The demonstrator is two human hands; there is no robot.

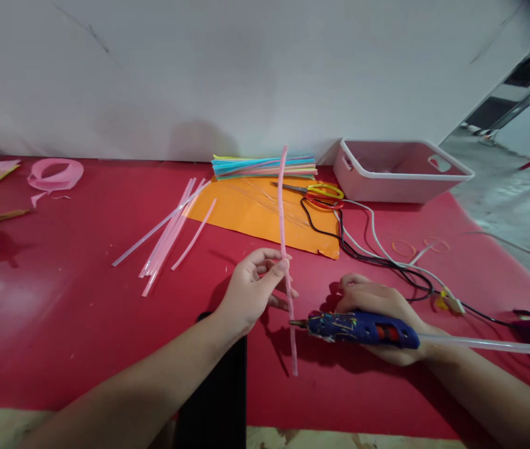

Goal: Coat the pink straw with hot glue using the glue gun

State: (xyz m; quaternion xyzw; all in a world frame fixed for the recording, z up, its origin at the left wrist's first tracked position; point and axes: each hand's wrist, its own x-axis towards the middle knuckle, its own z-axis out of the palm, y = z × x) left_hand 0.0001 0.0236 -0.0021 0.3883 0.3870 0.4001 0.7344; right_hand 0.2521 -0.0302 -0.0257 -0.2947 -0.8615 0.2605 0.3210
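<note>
My left hand (250, 288) pinches a long pink straw (284, 218) between thumb and fingers and holds it nearly upright over the red table (82, 324). My right hand (381, 305) grips a blue glue gun (363, 328) lying sideways. The gun's metal nozzle touches the lower part of the straw. A clear glue stick (489, 343) juts from the back of the gun.
Loose pink straws (166, 237) lie at the left centre. An orange sheet (255, 212), a bundle of coloured straws (265, 166), scissors (321, 192), tangled cables (372, 249) and a white basket (400, 168) sit behind. Pink ribbon (54, 174) lies far left. A dark object (218, 393) stands near my left arm.
</note>
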